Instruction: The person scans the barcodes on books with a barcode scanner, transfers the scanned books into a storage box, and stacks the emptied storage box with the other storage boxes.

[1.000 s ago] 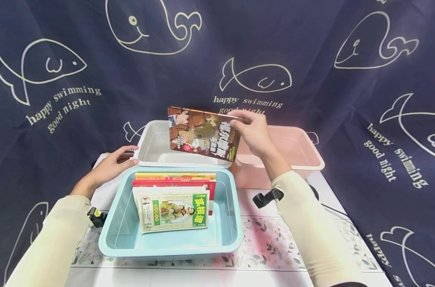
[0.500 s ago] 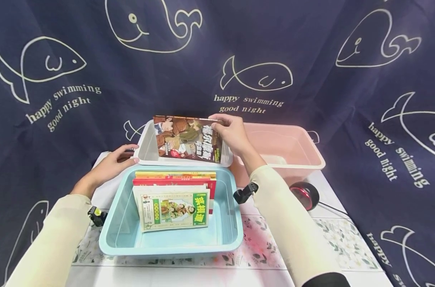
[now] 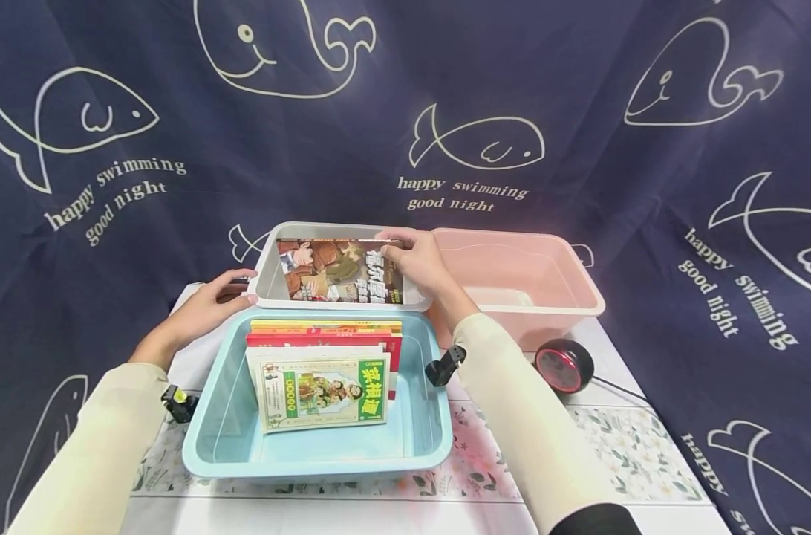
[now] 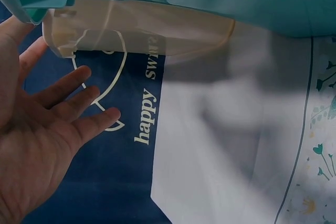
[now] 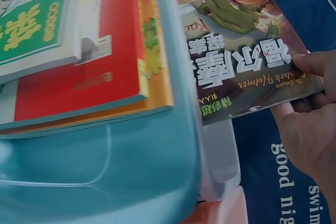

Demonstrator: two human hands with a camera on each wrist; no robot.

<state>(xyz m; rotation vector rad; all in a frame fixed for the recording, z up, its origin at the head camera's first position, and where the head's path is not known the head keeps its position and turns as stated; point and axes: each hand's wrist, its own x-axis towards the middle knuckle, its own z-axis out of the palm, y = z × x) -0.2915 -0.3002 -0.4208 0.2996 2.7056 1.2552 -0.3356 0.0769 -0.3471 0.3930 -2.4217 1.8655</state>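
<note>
My right hand [image 3: 420,261] grips the upper right corner of a brown illustrated Sherlock Holmes book [image 3: 332,271], thumb on the cover. The book stands partly inside the white bin [image 3: 269,279] at the back, its lower edge hidden behind the front rim. In the right wrist view the book [image 5: 247,40] shows its title in white characters. At the white bin's left end is my left hand [image 3: 201,312], fingertips at the rim. The left wrist view has this hand [image 4: 47,129] with several fingers spread and extended.
In front stands a light-blue bin [image 3: 405,446] with several upright books [image 3: 328,394]. A pink bin [image 3: 546,271] is at the back right, beside a round black device [image 3: 564,365] with a red glow and a cable. A dark blue whale-and-fish curtain [image 3: 579,171] hangs behind.
My right hand has carried the brown book left and down, from above the bins into the white bin. The round black device has come into view. My left hand stays nearly still.
</note>
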